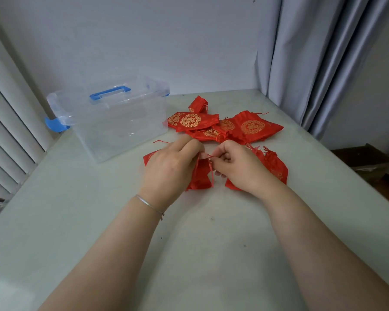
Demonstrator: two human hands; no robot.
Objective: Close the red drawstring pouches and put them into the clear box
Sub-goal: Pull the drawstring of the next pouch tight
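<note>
A small red drawstring pouch (200,173) hangs between my hands above the table. My left hand (169,167) pinches its gathered neck, and my right hand (236,167) pinches the red cord at the neck. Several more red pouches with gold round patterns (249,126) lie in a heap behind my hands. One lies partly under my left hand (149,156), another under my right (274,164). The clear box (115,122) with a blue handle stands at the back left, and I see nothing inside it.
The pale green table (189,243) reaches a white wall at the back. A grey curtain (319,63) hangs at the right, white blinds (7,131) at the left. A dark box (362,160) sits on the floor beyond the table's right edge.
</note>
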